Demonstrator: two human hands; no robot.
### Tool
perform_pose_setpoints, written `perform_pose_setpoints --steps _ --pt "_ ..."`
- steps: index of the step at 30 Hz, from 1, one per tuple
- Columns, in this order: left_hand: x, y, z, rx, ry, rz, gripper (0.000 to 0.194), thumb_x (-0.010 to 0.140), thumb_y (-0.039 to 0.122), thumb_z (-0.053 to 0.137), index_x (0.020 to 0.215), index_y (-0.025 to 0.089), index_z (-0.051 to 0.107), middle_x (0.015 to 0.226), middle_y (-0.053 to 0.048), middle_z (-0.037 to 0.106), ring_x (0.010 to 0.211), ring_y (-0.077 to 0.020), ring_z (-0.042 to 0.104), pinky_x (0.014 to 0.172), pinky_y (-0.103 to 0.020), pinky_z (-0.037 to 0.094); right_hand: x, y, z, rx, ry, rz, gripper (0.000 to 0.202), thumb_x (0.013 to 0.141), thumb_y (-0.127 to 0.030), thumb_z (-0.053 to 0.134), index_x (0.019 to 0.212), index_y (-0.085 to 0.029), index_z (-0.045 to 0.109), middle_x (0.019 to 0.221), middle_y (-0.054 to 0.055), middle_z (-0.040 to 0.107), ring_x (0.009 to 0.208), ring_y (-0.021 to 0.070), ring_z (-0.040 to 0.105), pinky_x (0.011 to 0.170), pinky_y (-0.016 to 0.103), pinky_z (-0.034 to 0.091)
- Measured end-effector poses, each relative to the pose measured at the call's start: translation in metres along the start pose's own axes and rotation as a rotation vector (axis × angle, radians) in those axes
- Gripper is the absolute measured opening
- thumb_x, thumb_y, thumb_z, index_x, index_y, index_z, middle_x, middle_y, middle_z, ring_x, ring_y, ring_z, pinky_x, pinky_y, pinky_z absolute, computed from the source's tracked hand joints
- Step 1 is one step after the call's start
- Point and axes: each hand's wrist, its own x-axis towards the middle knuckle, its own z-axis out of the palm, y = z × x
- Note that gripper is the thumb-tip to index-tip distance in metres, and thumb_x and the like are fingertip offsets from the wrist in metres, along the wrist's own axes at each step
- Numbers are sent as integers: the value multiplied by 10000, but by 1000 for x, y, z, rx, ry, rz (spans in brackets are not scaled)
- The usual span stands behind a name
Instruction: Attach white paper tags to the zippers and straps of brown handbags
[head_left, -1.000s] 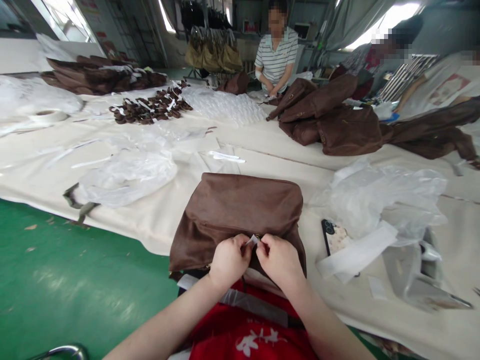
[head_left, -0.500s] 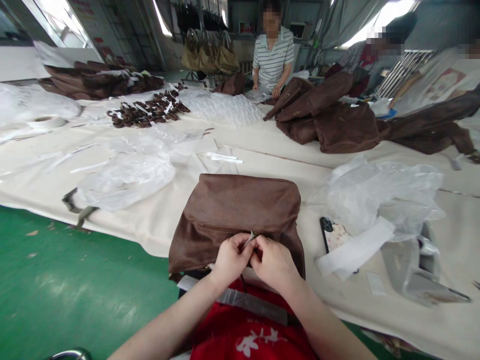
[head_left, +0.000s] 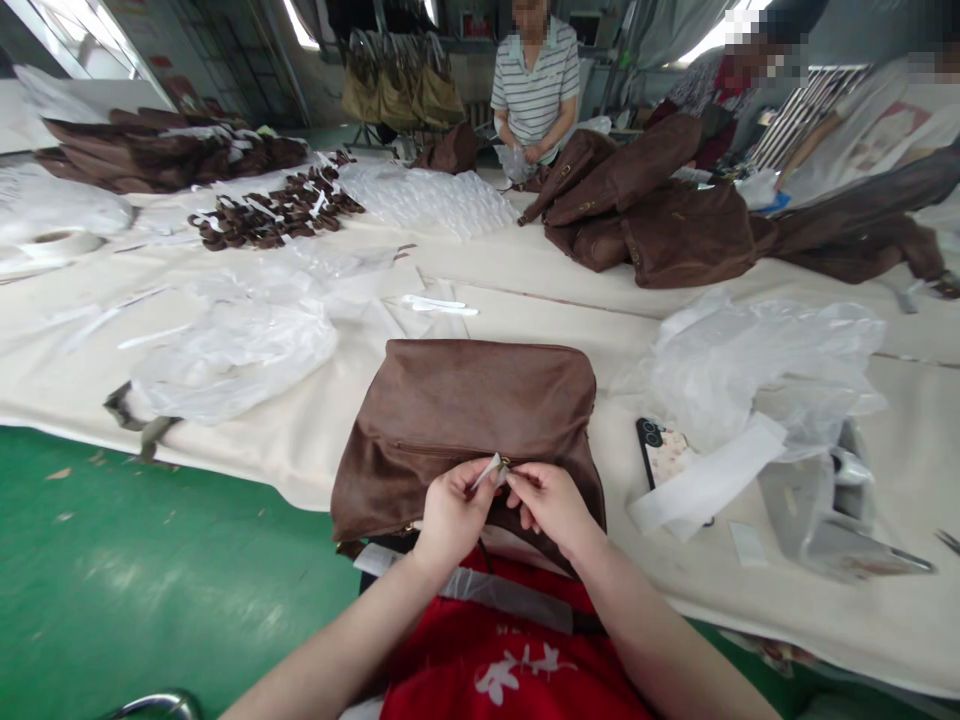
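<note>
Looking down from my head, I am seeing the brown bag [head_left: 484,390] lying with its long axis running nine to three o'clock, its zip [head_left: 439,450] following that line. It is reaching from beneath my hands toward twelve. My left hand [head_left: 454,512] is pinching a white strip [head_left: 487,470] pointing toward one; my right hand [head_left: 553,502] is curling at three from it, its grip unclear to me.

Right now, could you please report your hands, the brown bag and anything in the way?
Left hand pinching white slip; right hand close beside it. Bag under both, at table's near edge. Phone, plastic to its right, off it.
</note>
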Motion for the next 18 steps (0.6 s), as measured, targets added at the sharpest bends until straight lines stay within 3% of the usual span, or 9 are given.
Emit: perform_pose_setpoints --steps 5,11,18 --pt "-2 -7 0 81 42 161 260 872 167 547 1035 238 736 986 -9 754 897 -158 699 830 -259 551 1 1 11 281 111 39 309 664 -456 698 729 -159 645 562 -18 613 349 59 448 315 174 282" --pt "-4 -7 -2 294 97 402 311 875 120 523 1093 241 709 955 -31 702 875 -153 649 810 -279 539 2 -5 19 555 157 108 317 568 -415 773 592 -157 590 529 -21 571 347 36 366 313 185 208" --pt "-3 0 -1 386 45 379 367 804 152 613 1163 211 650 1032 -44 682 958 -181 641 890 -302 522 -2 -10 16 743 139 204 300 550 -344 804 704 -128 665 556 -46 520 382 15 324 344 170 144"
